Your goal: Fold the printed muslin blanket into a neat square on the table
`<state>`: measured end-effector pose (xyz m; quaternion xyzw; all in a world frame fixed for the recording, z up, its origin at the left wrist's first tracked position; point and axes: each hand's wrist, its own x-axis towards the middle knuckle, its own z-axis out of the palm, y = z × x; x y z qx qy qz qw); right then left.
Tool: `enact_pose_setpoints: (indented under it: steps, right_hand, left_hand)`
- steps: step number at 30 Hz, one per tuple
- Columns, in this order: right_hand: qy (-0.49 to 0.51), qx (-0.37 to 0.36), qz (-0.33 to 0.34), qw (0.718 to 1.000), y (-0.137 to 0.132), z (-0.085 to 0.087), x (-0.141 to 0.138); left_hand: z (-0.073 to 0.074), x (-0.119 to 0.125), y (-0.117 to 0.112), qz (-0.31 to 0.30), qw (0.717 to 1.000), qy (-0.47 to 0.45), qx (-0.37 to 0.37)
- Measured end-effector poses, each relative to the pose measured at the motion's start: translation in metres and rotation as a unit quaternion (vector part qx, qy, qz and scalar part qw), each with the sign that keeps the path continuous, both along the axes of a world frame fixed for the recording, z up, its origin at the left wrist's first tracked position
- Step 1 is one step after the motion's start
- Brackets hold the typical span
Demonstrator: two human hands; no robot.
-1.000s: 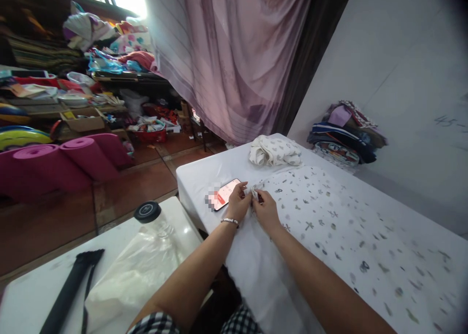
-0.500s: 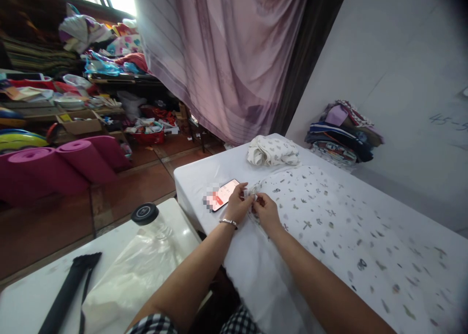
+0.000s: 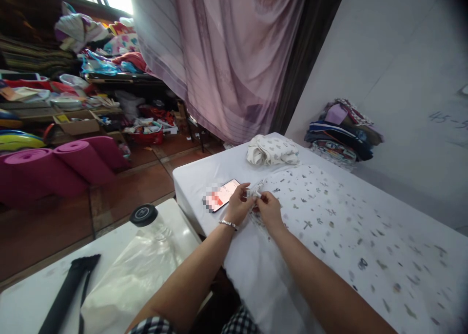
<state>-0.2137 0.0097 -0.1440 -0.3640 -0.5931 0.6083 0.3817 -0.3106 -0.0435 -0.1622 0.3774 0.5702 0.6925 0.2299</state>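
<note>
A white printed cloth [image 3: 329, 226] with small grey and brown motifs spreads over the white table [image 3: 193, 175]. At its left edge, my left hand [image 3: 239, 205] pinches a gathered bit of the fabric. My right hand [image 3: 267, 208] grips the same bunched edge from the other side, its fingertips close to those of the left. The exact fold between the fingers is partly hidden. Just left of my left hand lies a phone [image 3: 224, 192] with a lit pinkish screen. Behind both hands rests a bundled cloth [image 3: 272, 150] of similar print.
At lower left, a second white surface [image 3: 32, 295] carries a plastic bag [image 3: 127, 270], a black round lid [image 3: 144, 214] and a black strap-like item [image 3: 69, 290]. Folded clothes [image 3: 340, 131] stand by the wall. Pink rolled mats [image 3: 73, 163] lie on the floor. A curtain [image 3: 234, 56] hangs behind.
My right hand has turned slightly, and a small white fold of cloth now stands up between my fingertips. The rest of the scene shifts only slightly with the camera.
</note>
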Motion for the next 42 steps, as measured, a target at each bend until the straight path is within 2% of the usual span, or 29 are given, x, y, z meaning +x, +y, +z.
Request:
enact_pose_setpoints:
  steps: [5,9,12,15,20,22,25,31,35,38,42]
  right_hand:
    - [-0.007,0.026,0.018,0.999,-0.002,0.006,0.003]
    - [-0.016,0.058,0.033,0.998,-0.004,0.007,0.009]
    - [-0.052,0.161,0.036,0.985,-0.008,0.007,0.012]
    - [-0.102,0.278,0.032,0.955,-0.012,0.01,0.013]
    - [-0.182,0.361,0.027,0.914,-0.014,0.015,0.015]
    - [-0.185,0.367,0.028,0.911,-0.014,0.015,0.017]
    - [-0.16,0.353,0.032,0.921,-0.011,0.012,0.018]
    - [-0.13,0.279,0.012,0.951,-0.006,0.003,0.02]
    - [-0.119,0.252,-0.046,0.959,-0.002,0.012,0.03]
    - [-0.161,0.289,-0.081,0.94,-0.001,0.023,0.036]
    - [-0.278,0.406,-0.045,0.87,-0.005,0.027,0.03]
  left_hand:
    - [0.007,0.001,-0.002,-0.037,0.996,-0.067,0.056]
    - [0.008,0.002,-0.002,-0.036,0.994,-0.093,0.051]
    - [0.005,0.0,-0.003,-0.027,0.997,-0.073,0.024]
    - [0.002,-0.001,-0.004,-0.022,0.998,-0.052,0.004]
    - [0.002,-0.002,-0.005,-0.035,0.998,-0.04,-0.017]
    - [0.003,-0.001,-0.005,-0.046,0.998,-0.046,-0.019]
    - [0.005,-0.001,-0.004,-0.053,0.997,-0.056,0.004]
    - [0.003,-0.002,-0.001,-0.038,0.994,-0.098,0.042]
    - [0.003,0.0,-0.001,-0.021,0.991,-0.123,0.046]
    - [0.004,0.001,-0.001,-0.023,0.993,-0.111,0.038]
    - [0.007,0.002,-0.003,-0.04,0.993,-0.098,0.044]
